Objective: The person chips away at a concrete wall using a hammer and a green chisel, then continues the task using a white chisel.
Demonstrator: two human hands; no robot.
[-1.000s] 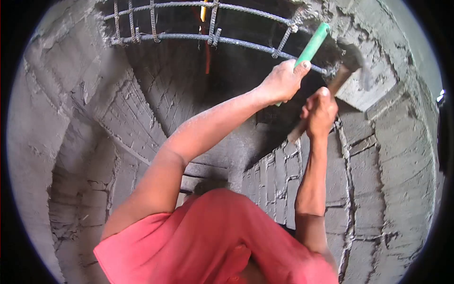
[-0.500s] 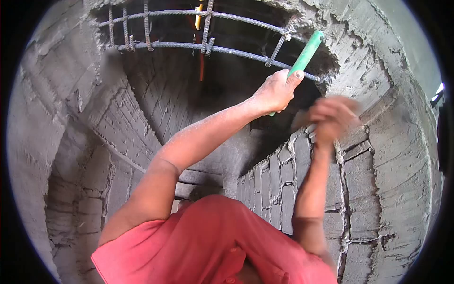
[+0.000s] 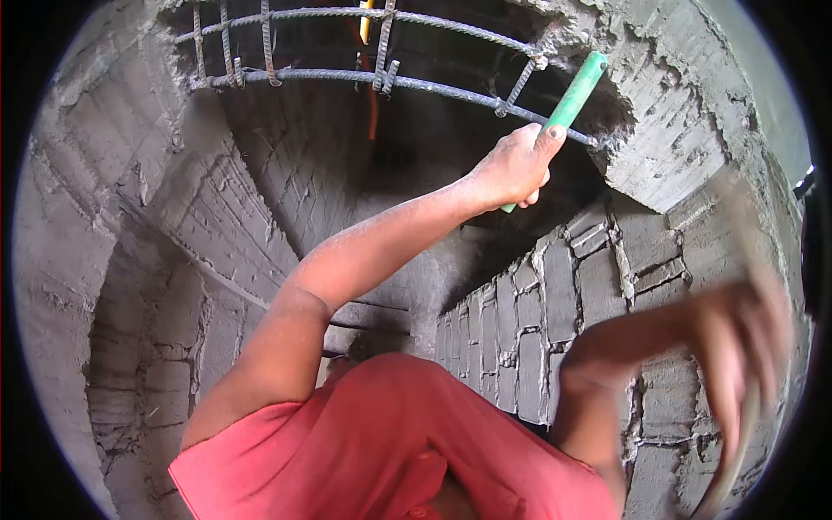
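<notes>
My left hand (image 3: 520,165) is closed around a green bar (image 3: 576,91). The bar slants up and right, its far end close to the broken wall edge, and a short piece shows below my fist. Over at the right, my right hand (image 3: 737,334) is smeared by motion, its fingers curled. Blurred pale streaks of something long extend above and below it; I cannot make out what this is. Just beyond the bar runs a curved steel rebar (image 3: 433,87), partly hidden behind the bar.
Grey mortar-smeared brickwork (image 3: 598,282) curves around me. A second rebar (image 3: 451,26) and short cross bars (image 3: 517,87) span the dark opening above. Rough concrete (image 3: 672,113) borders the opening on the right. An orange strip (image 3: 373,117) hangs inside.
My right hand has swung right and down, away from the left hand, with its blurred object. The left hand keeps its hold on the green bar, and the view has shifted slightly.
</notes>
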